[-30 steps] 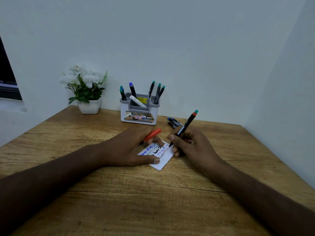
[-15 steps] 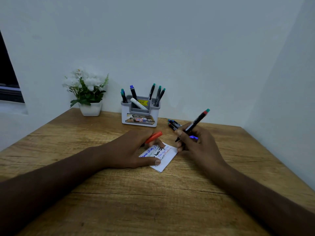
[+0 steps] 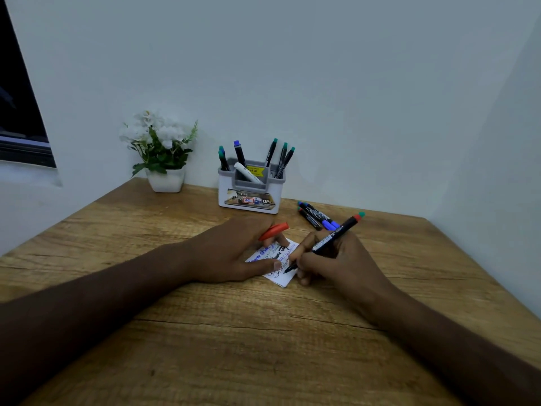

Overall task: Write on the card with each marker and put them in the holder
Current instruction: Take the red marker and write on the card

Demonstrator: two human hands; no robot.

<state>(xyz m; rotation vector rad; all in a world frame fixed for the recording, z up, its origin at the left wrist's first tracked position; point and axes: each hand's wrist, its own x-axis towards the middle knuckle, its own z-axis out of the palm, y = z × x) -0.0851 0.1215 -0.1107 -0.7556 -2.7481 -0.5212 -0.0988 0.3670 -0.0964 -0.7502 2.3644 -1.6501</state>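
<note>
From the head camera, a white card [image 3: 279, 266] covered in handwriting lay on a wooden surface [image 3: 234, 332]. The left hand [image 3: 234, 253] pressed the card flat, its grip also grasping an orange cap [image 3: 273, 231] between the fingers. The right hand [image 3: 330, 259] had its grip clenched around a black marker [image 3: 330, 238], tip touching the card. Behind the hands, a grey holder [image 3: 251, 189] held several markers. More markers [image 3: 316, 218] lay just right of it. A potted plant [image 3: 161, 153] stood at the back left
</note>
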